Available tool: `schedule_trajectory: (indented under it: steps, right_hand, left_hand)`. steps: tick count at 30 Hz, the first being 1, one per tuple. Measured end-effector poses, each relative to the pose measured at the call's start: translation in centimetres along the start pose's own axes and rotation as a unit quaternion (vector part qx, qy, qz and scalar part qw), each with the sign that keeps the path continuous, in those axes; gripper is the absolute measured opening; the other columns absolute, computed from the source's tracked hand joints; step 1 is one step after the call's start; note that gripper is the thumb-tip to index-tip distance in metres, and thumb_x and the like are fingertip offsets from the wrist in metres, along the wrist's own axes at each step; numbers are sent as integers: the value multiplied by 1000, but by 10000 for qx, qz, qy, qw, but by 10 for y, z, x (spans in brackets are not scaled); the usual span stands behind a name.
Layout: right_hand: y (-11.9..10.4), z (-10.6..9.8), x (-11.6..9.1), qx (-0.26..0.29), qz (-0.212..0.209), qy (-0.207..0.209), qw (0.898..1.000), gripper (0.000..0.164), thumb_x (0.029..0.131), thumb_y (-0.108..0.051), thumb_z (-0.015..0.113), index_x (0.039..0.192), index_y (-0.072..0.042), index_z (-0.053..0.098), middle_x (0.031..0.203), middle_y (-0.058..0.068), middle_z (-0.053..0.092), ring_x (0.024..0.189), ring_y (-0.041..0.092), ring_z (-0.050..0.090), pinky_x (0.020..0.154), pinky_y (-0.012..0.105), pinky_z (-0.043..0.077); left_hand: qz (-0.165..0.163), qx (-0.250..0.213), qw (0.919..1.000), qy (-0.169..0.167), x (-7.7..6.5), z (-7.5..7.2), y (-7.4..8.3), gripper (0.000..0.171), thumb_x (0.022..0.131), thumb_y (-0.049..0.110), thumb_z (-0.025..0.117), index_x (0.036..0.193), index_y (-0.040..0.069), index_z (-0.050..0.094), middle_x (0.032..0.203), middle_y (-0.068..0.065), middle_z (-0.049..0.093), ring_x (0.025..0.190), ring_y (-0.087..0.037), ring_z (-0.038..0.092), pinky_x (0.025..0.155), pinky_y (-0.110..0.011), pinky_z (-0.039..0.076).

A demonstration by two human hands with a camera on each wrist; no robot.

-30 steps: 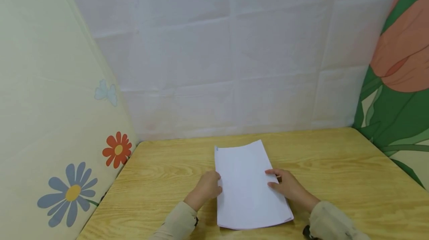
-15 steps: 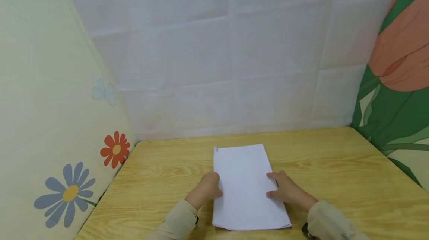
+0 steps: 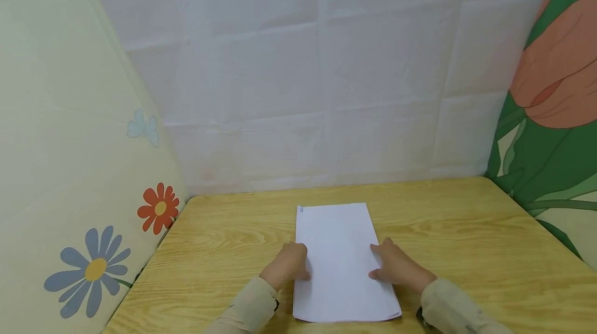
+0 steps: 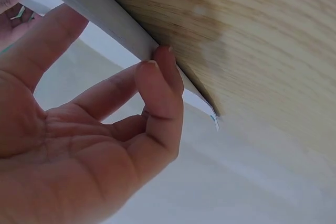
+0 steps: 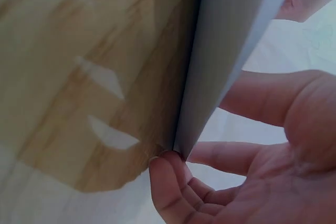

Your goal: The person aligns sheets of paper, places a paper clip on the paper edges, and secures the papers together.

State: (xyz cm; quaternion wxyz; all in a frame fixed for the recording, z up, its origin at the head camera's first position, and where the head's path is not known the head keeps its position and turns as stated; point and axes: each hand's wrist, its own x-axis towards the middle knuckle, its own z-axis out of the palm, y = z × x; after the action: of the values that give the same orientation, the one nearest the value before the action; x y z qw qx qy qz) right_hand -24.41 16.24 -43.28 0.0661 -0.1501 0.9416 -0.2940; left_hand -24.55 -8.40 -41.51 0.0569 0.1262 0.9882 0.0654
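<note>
In the head view a stack of white paper [image 3: 337,261] lies on the wooden table, its long sides pointing away from me. A small paper clip [image 3: 301,209] sits at its far left corner. My left hand [image 3: 290,262] grips the left edge, thumb over the top sheet. Curled fingertips [image 4: 152,74] meet the side of the stack in the left wrist view. From the opposite side my right hand [image 3: 396,264] holds the right edge, thumb on top. The right wrist view shows the thick paper edge [image 5: 215,51] between its thumb and fingers.
The wood-grain table [image 3: 224,230] extends around the stack. A creased white cloth [image 3: 280,85] hangs behind it. A cream panel with flowers [image 3: 95,269] stands at the left, and a tulip-patterned panel [image 3: 559,168] at the right.
The stack's raised far right corner has come down flat, and its near edges look more even. Both hands have shifted slightly toward me along the sides; the stack has moved slightly left.
</note>
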Motion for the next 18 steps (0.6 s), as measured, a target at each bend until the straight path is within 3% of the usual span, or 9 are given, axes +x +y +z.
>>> schedule_trajectory:
  steps: [6,18]
  right_hand:
    - [-1,0,4,-156,-101,-44,9998,63,74,-8,81,122,20,52,104,25,49,96,34,51,92,52,43]
    - [5,-1,13,-239,-347,-35,9991,61,76,-7,80,122,21,51,109,30,50,101,39,49,95,54,40]
  left_hand:
    - [116,73,9999,41,3,2,-3,34,68,14,86,86,-5,63,83,-14,64,85,-31,60,83,-40,49]
    - [-140,-403,9991,-52,11,1,-5,34,70,10,85,91,-5,63,87,-14,62,88,-31,58,84,-42,49]
